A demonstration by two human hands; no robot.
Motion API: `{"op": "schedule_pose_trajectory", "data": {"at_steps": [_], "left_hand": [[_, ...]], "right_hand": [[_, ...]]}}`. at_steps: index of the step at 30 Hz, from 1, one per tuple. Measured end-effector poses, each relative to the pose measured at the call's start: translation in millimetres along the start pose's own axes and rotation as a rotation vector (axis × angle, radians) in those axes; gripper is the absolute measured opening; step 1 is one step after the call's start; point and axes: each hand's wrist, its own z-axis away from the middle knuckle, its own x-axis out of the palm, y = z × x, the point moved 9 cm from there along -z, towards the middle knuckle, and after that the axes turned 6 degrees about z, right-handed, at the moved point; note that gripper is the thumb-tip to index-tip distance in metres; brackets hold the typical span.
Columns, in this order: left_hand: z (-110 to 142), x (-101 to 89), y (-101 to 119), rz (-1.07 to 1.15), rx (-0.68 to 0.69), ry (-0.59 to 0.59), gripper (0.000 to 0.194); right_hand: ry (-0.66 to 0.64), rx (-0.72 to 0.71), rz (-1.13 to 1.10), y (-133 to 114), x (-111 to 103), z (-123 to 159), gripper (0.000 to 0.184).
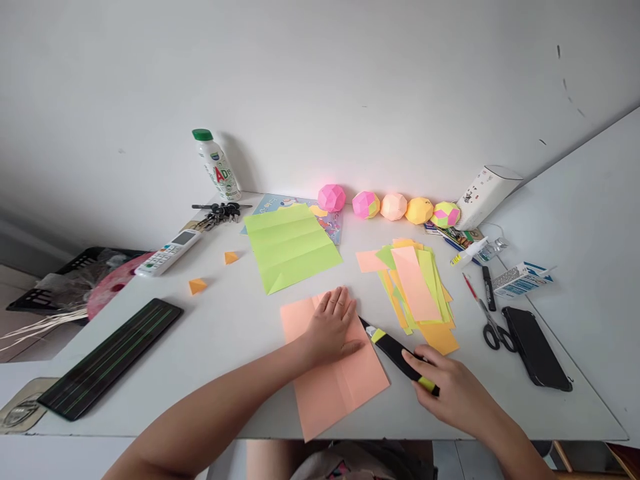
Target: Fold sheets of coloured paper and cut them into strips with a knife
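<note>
My left hand (333, 328) lies flat with fingers stretched over a salmon-pink sheet of paper (325, 400), which has crease lines. In my right hand (447, 387) is a black and yellow utility knife (400, 355), its tip close to the right edge of that sheet. Behind the sheet rests a creased lime-green paper (293, 247), one corner folded up. To the right is a loose pile of cut paper strips (415, 283) in pink, green and orange.
Several folded paper balls (393, 207) line the wall. Scissors (493, 327), a black phone (537, 348) and a glue bottle (469, 252) are on the right. A remote control (167, 253), a dark panel (113, 357), keys (220, 213) and a white bottle (217, 167) occupy the left.
</note>
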Motion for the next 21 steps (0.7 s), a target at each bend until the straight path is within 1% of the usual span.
{"op": "schedule_pose_trajectory", "data": {"at_steps": [6,12,18,21], "left_hand": [[-1,-0.7,1,0.003,-0.002,-0.004,0.090],[0,-1.3,1,-0.014,-0.003,-0.001,0.090],[0,-1.7,2,-0.015,0.007,0.013,0.090],[0,-1.0,1,-0.010,0.003,0.004,0.091]], "right_hand": [[-0.009,-0.019,0.030,-2,2,-3,0.044],[0.009,-0.030,0.049,-3,1,-22,0.044],[0.011,-0.035,0.071,-3,3,-29,0.043],[0.025,-0.032,0.074,-2,3,-37,0.044]]}}
